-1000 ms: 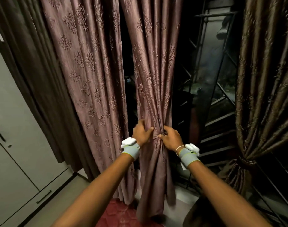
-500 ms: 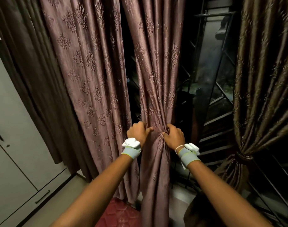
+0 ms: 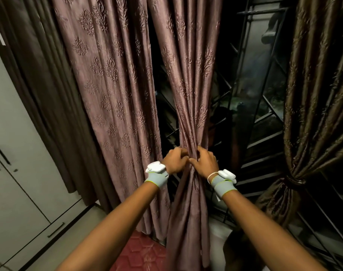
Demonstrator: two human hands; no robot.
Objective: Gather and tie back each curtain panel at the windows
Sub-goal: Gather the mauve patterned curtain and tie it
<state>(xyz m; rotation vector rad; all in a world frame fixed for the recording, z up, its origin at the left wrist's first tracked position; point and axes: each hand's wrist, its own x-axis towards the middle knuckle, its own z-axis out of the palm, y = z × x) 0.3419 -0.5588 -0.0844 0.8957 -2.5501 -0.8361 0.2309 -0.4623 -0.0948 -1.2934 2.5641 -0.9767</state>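
Mauve embossed fabric fills the middle of the frame: the gathered curtain panel [image 3: 188, 106] is bunched into a narrow waist just below centre, where both hands clutch it. The left hand [image 3: 174, 163] grips the bunch from the left, fingers curled into the folds; the right hand [image 3: 204, 163] grips it from the right, thumb tips nearly touching. A wider mauve panel [image 3: 108, 94] hangs loose at left. At far right a brown curtain [image 3: 319, 94] is already cinched by a tieback [image 3: 295, 179]
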